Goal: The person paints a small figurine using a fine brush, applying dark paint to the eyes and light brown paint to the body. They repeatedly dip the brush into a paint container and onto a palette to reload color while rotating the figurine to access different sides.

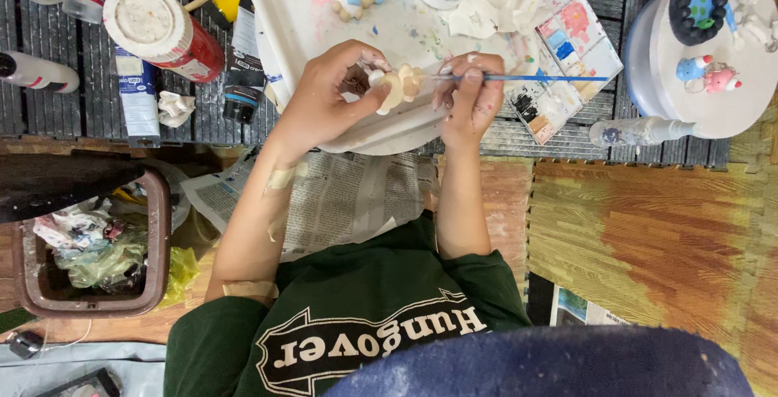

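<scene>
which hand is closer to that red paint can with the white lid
Left. The left hand, holding the small figurine, lies just right of the red paint can in the view; the right hand, holding the paintbrush, is farther off.

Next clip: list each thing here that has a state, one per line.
Left hand: gripping the small figurine.
Right hand: holding the blue paintbrush, tip at the figurine.
White tray: paint-splattered.
Red can: lying on its side.
Brown bin: open, full of scraps.
</scene>
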